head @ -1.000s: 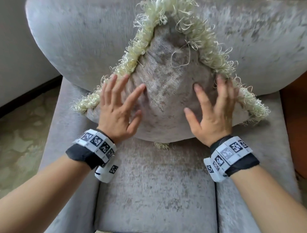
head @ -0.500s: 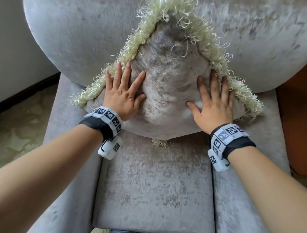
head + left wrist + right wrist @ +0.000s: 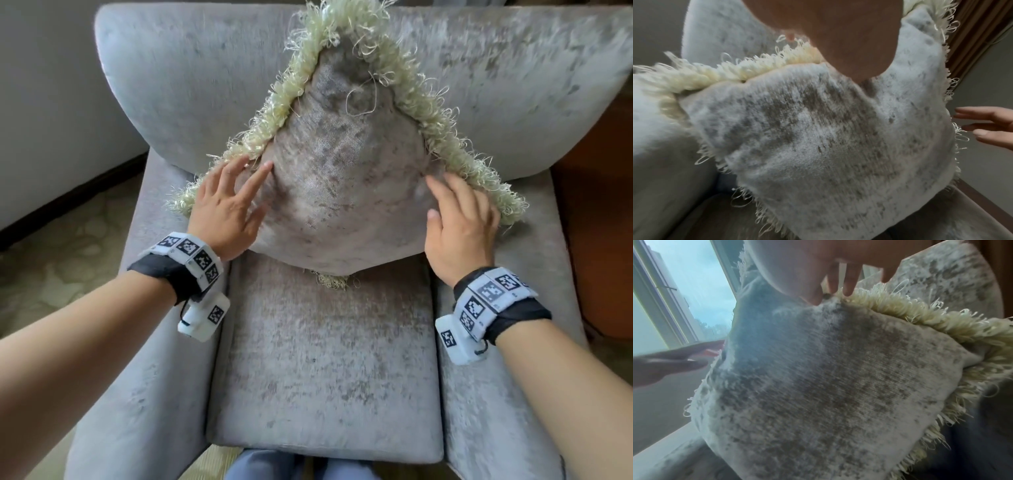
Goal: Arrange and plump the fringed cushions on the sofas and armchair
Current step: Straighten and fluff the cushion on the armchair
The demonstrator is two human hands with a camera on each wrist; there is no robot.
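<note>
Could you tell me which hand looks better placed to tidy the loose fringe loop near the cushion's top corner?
Probably the left hand. Its straight fingers already point up the cushion toward the loose loop. The right hand lies lower, fingers bent over the cushion's right edge.

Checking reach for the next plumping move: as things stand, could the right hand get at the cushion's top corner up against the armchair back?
Probably yes. The right hand lies open at the cushion's right edge, and nothing sits between it and the top corner, which leans bare against the armchair back. It would likely need a forward lean.
</note>
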